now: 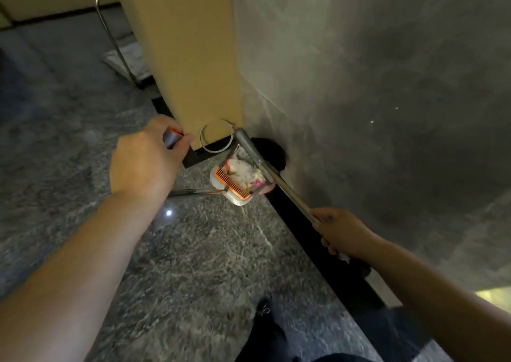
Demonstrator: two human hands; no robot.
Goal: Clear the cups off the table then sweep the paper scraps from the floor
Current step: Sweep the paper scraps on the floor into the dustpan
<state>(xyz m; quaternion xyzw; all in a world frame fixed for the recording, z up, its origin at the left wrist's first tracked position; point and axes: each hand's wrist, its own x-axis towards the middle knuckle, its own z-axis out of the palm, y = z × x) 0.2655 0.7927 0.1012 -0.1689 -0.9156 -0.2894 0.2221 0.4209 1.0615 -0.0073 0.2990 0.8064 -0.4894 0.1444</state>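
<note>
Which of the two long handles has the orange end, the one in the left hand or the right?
The dustpan handle, gripped by the left hand, has the orange end. The broom handle in the right hand is plain metal.

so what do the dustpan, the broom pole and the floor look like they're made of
Dustpan: probably plastic, a pale matte tray with an orange toothed comb edge, paper scraps inside.
Broom pole, gripped by the right hand: looks like metal, silvery with a bright sheen.
Floor: polished stone or stone-look tile, grey and veined, mirroring a light spot.
</note>
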